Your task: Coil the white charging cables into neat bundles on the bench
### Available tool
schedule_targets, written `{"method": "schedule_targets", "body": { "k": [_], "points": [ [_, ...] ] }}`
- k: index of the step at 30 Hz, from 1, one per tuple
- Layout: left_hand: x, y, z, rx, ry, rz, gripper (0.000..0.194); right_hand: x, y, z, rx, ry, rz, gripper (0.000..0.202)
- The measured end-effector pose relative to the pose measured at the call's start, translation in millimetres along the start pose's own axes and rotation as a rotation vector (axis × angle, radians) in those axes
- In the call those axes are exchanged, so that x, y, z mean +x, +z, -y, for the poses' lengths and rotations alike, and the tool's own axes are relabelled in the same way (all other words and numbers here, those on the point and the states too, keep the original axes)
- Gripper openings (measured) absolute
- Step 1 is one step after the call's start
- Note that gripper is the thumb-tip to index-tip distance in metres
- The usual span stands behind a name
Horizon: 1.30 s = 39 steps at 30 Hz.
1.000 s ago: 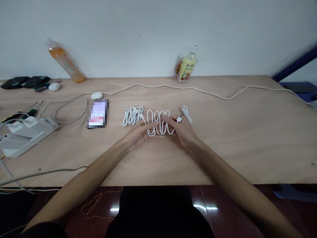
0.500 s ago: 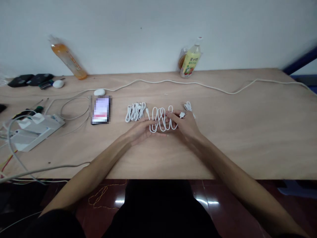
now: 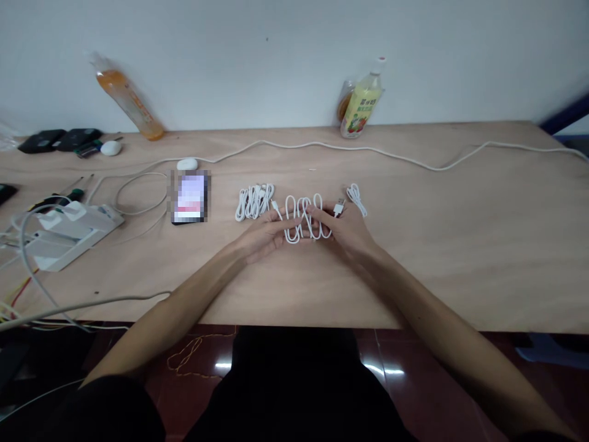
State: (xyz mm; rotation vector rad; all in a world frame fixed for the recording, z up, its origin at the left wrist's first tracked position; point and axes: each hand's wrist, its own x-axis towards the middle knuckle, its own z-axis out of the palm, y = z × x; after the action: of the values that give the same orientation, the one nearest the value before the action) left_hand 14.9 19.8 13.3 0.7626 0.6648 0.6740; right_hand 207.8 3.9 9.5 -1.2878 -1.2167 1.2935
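Between my two hands is a white USB cable [image 3: 291,236], laid in several upright loops. My left hand [image 3: 263,236] grips the loops at their left side, with one slim plug [image 3: 276,209] sticking up past the fingers. On the right side my right hand [image 3: 346,228] pinches the loops between thumb and fingers, and the USB plug [image 3: 339,207] stands out above that hand. Just behind my left hand lie several coiled white cables [image 3: 254,202] side by side. A single coiled white cable [image 3: 356,199] rests behind my right hand.
At the left are a phone [image 3: 190,197], a white earbud case [image 3: 187,164] and a power strip [image 3: 78,239] with plugs and wires. A long white cord [image 3: 381,151] crosses the table's rear. An orange drink bottle [image 3: 131,104] and a yellow-labelled bottle [image 3: 362,107] lean near the wall.
My hands have drawn slightly closer together, and the cable's loops sit tighter side by side. The whole view has shifted a little as the head moved.
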Motion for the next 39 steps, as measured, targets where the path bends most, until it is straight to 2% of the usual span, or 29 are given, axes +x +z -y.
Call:
{"method": "schedule_targets", "body": {
  "k": [5,13,19,25,32,39],
  "points": [
    [-1.4,-1.4,-0.1,0.051,-0.017,0.007,0.043,-0.9,2.9,-1.6,0.028,0.012,0.001,0.044],
    [-1.4,-3.4,-1.5,0.048,-0.063,0.010,0.042,0.0,1.2,-5.7,-0.029,0.007,0.010,0.040],
    [-0.2,-2.6,-2.3,0.055,-0.063,-0.034,0.037,0.8,0.0,-6.0,0.001,0.022,0.034,0.041],
    [1.3,-6.6,-0.6,0.009,-0.073,0.030,0.029,1.8,-1.4,-6.3,-0.025,0.003,0.017,0.042],
    [1.2,-6.9,3.9,0.017,-0.047,0.030,0.017,1.5,-3.5,-4.0,-0.095,-0.043,0.006,0.044],
    [0.1,-5.8,3.8,0.002,-0.031,0.044,0.018,0.6,-1.3,-1.3,-0.058,-0.029,-0.024,0.044]
  ]
}}
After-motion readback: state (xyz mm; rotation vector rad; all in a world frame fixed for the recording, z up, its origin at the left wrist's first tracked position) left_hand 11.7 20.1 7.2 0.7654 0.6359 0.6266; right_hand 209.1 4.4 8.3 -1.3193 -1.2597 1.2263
